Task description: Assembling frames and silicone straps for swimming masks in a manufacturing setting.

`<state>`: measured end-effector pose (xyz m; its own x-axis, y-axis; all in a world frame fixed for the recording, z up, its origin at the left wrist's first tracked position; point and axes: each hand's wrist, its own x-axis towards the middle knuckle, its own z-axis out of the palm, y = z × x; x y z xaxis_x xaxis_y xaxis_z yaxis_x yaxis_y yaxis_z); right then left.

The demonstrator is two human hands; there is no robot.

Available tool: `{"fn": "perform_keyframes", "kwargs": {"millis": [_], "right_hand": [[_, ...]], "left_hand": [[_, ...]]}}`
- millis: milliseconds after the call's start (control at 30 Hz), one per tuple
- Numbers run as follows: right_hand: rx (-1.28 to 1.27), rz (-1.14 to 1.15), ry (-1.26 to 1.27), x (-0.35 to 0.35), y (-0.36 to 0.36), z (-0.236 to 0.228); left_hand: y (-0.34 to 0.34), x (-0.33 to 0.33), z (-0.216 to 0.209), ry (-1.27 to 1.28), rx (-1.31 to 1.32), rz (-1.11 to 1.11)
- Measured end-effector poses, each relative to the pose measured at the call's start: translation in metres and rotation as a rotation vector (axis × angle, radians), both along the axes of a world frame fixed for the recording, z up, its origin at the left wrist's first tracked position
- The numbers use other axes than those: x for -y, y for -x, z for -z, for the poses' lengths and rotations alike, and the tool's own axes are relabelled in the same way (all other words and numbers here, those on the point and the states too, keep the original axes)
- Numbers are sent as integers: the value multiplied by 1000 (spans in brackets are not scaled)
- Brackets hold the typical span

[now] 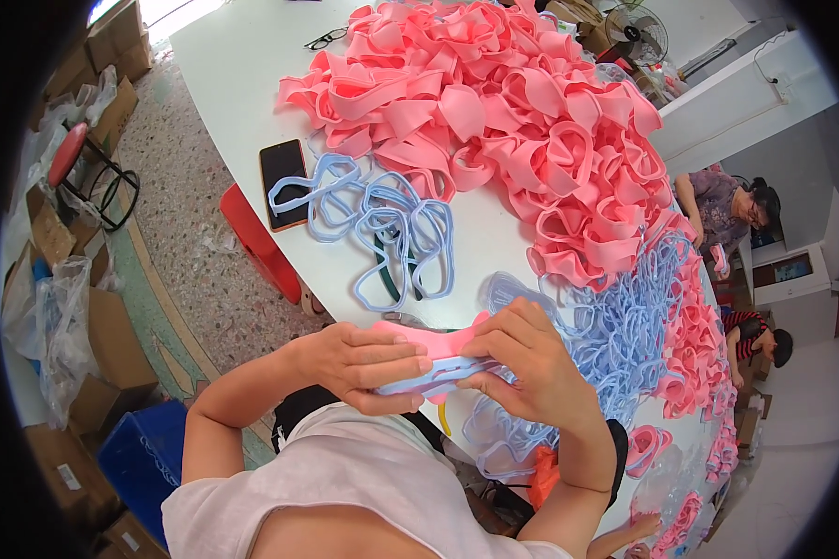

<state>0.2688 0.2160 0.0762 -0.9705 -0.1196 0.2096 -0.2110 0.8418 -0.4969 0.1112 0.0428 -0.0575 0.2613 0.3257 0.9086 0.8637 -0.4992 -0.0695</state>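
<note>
Close in front of my body, my left hand [378, 365] and my right hand [524, 361] grip a soft pink rubber piece [424, 341] with a light-blue frame [438, 374] along its near side. Left fingers lie across one end, with the thumb side hidden. The right thumb and fingers pinch the other end. Just beyond my right hand is a clear plastic piece [515, 291]. Several loose light-blue frames [405, 224] lie on the white table [485, 228] past my hands, with a dark green-handled tool [382, 253] partly under them.
A large heap of pink rubber pieces [466, 107] covers the far table. At right spreads a tangled pile of light-blue frames [615, 326]. A phone [276, 168] and eyeglasses [326, 39] lie near the left edge, beside a red stool [254, 247]. Co-workers [718, 205] sit at right.
</note>
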Motion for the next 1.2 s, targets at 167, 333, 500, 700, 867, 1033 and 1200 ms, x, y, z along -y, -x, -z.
{"fn": "perform_keyframes", "kwargs": {"millis": [167,333,500,700,867,1033,1200], "right_hand": [[-109,18,-76,-9,3,12],[-128,39,-227,-3,15,23],[-161,29,-194,-4,25,31],[-179,27,-177,-5,32,40],[-151,62,-173,-3,33,37],[113,332,-147,-28,-5,58],[384,137,-552,-23,-17,131]], "left_hand": [[-3,11,-25,355,375,18],[-14,2,-34,516,518,-271],[-13,1,-27,544,663,-245],[-5,-1,-22,534,666,-268],[1,-2,-17,427,707,-277],[27,15,-9,318,715,-432],[40,23,-17,297,609,-447]]}}
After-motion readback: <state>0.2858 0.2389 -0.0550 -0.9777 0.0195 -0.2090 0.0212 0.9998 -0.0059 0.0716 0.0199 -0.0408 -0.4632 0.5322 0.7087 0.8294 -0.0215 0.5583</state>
